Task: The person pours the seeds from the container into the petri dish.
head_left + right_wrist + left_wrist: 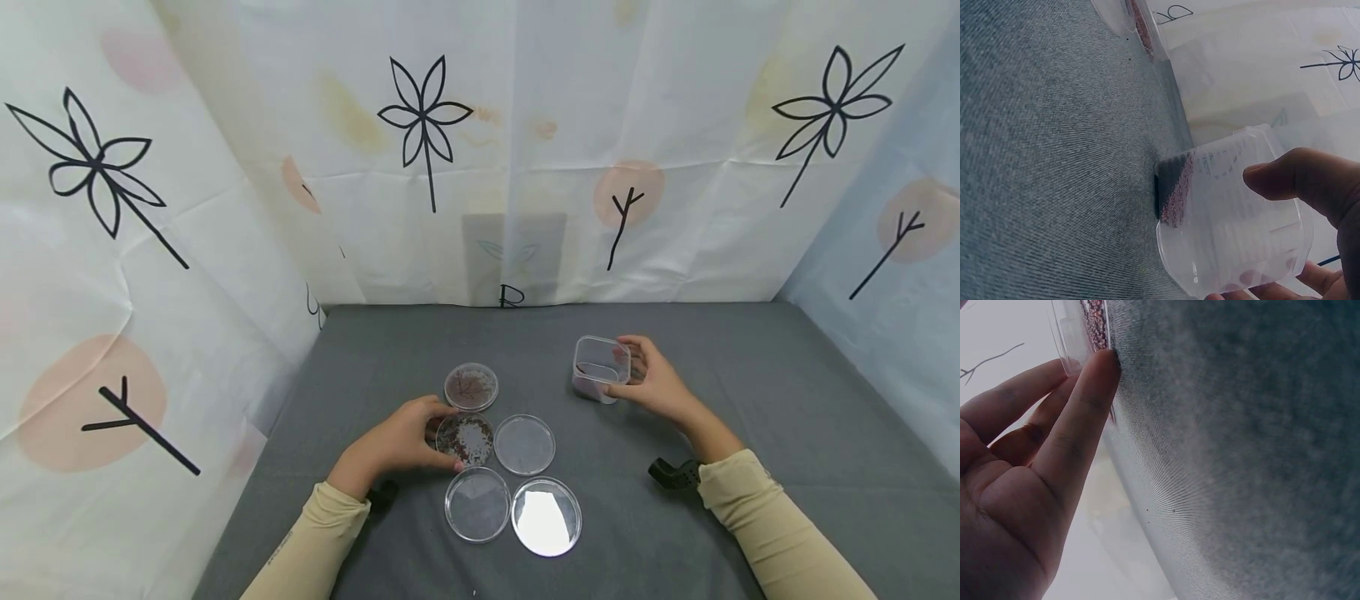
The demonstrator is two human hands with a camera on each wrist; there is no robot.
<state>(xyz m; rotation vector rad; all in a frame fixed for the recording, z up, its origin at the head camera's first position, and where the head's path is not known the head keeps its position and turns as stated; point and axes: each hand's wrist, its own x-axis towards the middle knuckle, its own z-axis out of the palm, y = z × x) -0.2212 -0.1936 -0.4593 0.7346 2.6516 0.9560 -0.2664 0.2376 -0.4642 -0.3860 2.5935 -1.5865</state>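
My left hand (408, 435) holds a clear petri dish (472, 435) by its sides, thumb at the near rim and fingers at the far left. Reddish-brown grains (1096, 325) lie scattered in that dish, showing at its edge in the left wrist view. Over to the right, my right hand (660, 383) grips a clear plastic container (588, 379) between thumb and fingers. The right wrist view shows the container tilted, one bottom edge at the cloth, with reddish grains (1179, 194) heaped in a lower corner. Part of the left dish is hidden behind the hand.
Behind the held dish stands another petri dish (471, 387) with reddish grains. Three clear round dishes or lids, a right one (525, 445), a near-left one (477, 505) and a near-right one (547, 517), lie on the grey cloth (630, 533). White patterned sheets (675, 242) enclose the table.
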